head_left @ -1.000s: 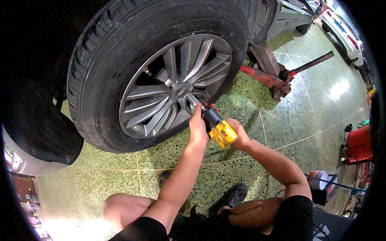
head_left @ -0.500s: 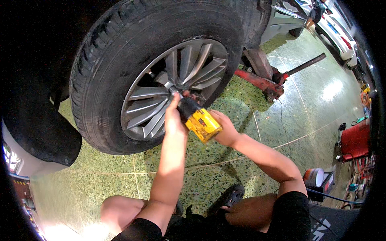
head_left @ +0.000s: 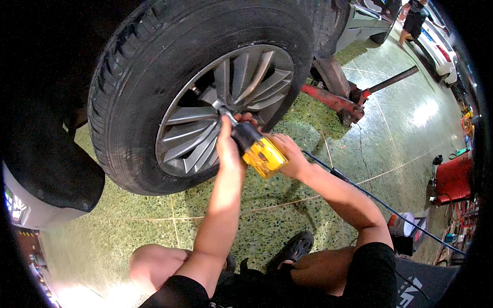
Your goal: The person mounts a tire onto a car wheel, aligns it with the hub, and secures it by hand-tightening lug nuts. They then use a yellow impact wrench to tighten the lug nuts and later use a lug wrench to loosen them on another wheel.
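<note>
Currently, the yellow and black power wrench (head_left: pixel 264 158) is in front of the wheel (head_left: pixel 179 117), slanting from its yellow rear end up and left toward the hub; its metal socket (head_left: pixel 225 112) reaches in among the spokes just beside the centre, though whether it sits on a nut I cannot tell; the left hand (head_left: pixel 229 146) has its grip wrapped round the black nose of the tool, thumb along the near side and fingertips showing on the far side; the right hand (head_left: pixel 289 154) has its grip closed on the tool at the yellow rear, with part of the fingers hidden behind the casing.

Around the grey spokes runs a thick black tyre (head_left: pixel 120 110); to the right of it a red floor jack (head_left: pixel 334 100) stands on the speckled green floor (head_left: pixel 267 213), its dark handle (head_left: pixel 393 79) pointing up and right; a dark blue hose (head_left: pixel 367 192) runs past the right forearm toward the right edge; below are the person's dark shoe (head_left: pixel 297 249) and bare knees; farther right are a white-topped tub (head_left: pixel 403 224) and a red object (head_left: pixel 454 177); at upper right another person (head_left: pixel 413 23) in dark clothes stands near a white car (head_left: pixel 434 56).
</note>
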Demonstrator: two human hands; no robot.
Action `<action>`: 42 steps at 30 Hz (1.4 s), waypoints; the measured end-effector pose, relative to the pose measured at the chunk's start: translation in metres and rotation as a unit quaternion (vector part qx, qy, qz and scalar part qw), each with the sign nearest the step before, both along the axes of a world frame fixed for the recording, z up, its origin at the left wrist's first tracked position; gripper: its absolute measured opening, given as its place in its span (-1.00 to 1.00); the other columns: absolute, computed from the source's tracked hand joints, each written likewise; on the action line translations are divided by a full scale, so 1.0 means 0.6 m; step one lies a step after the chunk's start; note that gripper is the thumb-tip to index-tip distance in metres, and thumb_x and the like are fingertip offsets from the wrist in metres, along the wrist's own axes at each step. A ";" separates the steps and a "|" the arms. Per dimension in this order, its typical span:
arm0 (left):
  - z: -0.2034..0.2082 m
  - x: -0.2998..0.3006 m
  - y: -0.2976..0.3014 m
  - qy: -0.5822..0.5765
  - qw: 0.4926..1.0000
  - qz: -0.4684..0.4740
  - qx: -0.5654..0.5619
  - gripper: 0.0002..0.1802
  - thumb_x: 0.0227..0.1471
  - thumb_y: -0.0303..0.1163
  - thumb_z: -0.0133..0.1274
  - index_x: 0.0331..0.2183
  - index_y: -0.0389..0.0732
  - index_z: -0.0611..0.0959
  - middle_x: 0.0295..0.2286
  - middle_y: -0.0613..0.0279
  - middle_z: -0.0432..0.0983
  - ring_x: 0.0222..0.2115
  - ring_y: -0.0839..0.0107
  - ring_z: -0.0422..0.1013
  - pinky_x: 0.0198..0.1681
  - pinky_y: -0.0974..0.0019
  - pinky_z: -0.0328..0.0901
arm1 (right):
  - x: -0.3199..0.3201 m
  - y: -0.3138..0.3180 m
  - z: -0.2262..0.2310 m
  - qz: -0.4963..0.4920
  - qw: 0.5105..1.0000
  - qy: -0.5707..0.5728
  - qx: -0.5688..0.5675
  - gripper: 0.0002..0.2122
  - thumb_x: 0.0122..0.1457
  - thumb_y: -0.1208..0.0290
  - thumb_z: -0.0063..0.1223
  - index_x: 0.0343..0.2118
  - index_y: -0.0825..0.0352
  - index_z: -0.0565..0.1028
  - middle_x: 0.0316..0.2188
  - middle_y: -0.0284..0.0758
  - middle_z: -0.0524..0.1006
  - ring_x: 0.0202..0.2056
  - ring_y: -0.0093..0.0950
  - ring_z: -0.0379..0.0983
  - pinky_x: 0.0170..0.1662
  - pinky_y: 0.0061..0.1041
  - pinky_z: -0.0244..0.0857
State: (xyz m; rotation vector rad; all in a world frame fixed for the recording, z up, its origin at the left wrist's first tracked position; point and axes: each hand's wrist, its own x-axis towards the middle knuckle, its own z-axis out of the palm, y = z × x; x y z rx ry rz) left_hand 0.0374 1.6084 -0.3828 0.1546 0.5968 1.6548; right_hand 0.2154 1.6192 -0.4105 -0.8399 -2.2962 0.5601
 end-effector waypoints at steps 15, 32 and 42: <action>-0.127 0.006 -0.025 0.050 0.996 -0.022 -0.066 -0.56 0.26 -0.15 -0.26 -0.08 -0.28 0.52 -0.18 0.01 0.57 -0.25 0.13 0.50 -0.16 -0.01 0.45 | 0.022 -0.034 -0.128 0.013 0.997 -0.056 -0.043 -0.55 -0.10 0.42 0.19 -0.06 0.32 0.44 -0.21 -0.15 0.46 -0.09 -0.10 0.38 -0.03 -0.22 0.24; -0.122 -0.027 0.032 0.085 0.987 -0.045 -0.131 -0.64 0.24 -0.05 0.07 -0.26 -0.19 0.54 -0.35 0.12 0.59 -0.36 0.24 0.50 -0.21 0.18 0.41 | -0.012 0.005 -0.133 0.046 0.990 0.024 -0.132 -0.69 -0.07 0.48 0.24 -0.23 0.30 0.43 -0.28 -0.13 0.51 -0.13 0.00 0.41 -0.08 -0.13 0.29; -0.115 0.063 -0.005 0.046 0.992 0.007 -0.119 -0.62 0.32 -0.10 -0.07 -0.21 -0.27 0.54 -0.31 0.07 0.60 -0.30 0.24 0.51 -0.16 0.16 0.41 | 0.066 -0.032 -0.141 0.011 0.996 0.055 -0.072 -0.66 -0.05 0.47 0.24 -0.16 0.31 0.47 -0.27 -0.14 0.51 -0.17 -0.02 0.42 -0.09 -0.15 0.32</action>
